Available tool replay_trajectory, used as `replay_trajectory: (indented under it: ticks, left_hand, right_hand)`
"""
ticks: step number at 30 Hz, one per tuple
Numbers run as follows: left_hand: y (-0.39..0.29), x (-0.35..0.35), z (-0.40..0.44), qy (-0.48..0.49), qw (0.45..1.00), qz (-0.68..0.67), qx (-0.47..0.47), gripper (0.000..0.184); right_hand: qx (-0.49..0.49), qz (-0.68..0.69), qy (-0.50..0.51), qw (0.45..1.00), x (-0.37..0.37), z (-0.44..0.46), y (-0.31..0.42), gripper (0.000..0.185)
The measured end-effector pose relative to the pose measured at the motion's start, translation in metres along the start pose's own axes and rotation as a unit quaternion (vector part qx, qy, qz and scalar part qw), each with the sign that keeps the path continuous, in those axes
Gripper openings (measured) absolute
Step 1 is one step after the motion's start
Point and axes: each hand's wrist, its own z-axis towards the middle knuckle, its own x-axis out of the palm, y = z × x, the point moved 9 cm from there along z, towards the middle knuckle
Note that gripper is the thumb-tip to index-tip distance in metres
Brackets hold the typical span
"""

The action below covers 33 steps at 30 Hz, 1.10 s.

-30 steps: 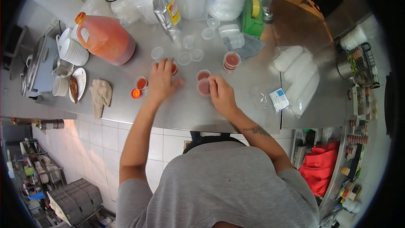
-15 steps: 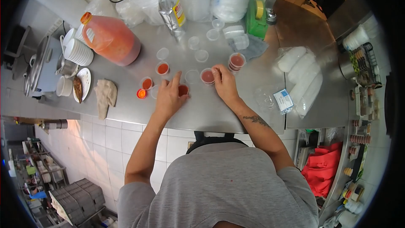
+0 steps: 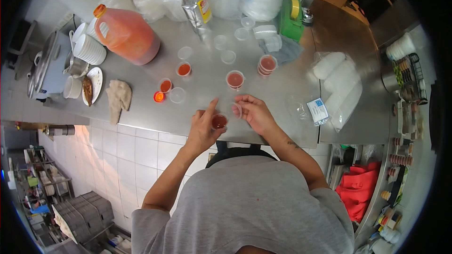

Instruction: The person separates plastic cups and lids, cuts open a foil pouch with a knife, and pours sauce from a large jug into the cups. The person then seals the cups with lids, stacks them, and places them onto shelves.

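My left hand [image 3: 202,130] is closed around a small clear sauce cup [image 3: 219,122] of red sauce, near the counter's front edge. Pinched in my right hand [image 3: 258,117] is a clear plastic lid [image 3: 237,110], tilted on edge just right of that cup and apart from it. Beyond my hands stands another filled sauce cup [image 3: 235,80]. To its right is a stack of filled cups [image 3: 267,64]. Two more cups of red sauce, one farther [image 3: 183,69] and one nearer [image 3: 165,85], stand to the left, beside a loose lid [image 3: 177,95].
A large jug of orange-red sauce [image 3: 129,37] stands at back left, near a plate [image 3: 96,84] and a cloth [image 3: 118,99]. Several loose lids [image 3: 228,57] lie farther back. A silver pouch [image 3: 195,4], green tape dispenser [image 3: 291,19] and bagged white items [image 3: 336,84] surround the work area.
My left hand has brought its cup rightward and nearer to me. My right hand has left the middle cup, and the lid that lay beside it is now in my fingers.
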Motion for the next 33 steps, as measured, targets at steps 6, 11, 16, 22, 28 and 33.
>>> replay_trajectory:
  ticks: [6,11,16,22,28,33]
  left_hand:
    - [-0.013,0.029,0.023,-0.016,0.997,-0.074,0.028,0.100]
    - [-0.012,0.036,0.018,-0.020,0.998,-0.054,0.021,0.100]
    - [0.019,0.033,0.008,0.040,0.986,-0.110,-0.122,0.074]
    - [0.035,0.056,0.019,0.183,0.885,-0.256,-0.343,0.026]
    - [0.036,0.061,0.033,0.227,0.884,-0.224,-0.341,0.021]
    - [0.039,0.055,0.033,0.225,0.898,-0.189,-0.328,0.026]
  right_hand:
    - [-0.239,-0.335,-0.046,0.910,0.011,-0.017,0.015,0.012]
    - [-0.344,-0.414,-0.070,0.840,0.019,-0.028,0.028,0.010]
    - [-0.350,-0.428,-0.059,0.831,0.022,-0.031,0.032,0.013]
    - [-0.351,-0.523,-0.068,0.774,0.031,-0.028,0.030,0.011]
    - [-0.370,-0.618,-0.054,0.692,0.044,-0.027,0.026,0.020]
    - [-0.349,-0.608,-0.041,0.712,0.036,-0.021,0.018,0.015]
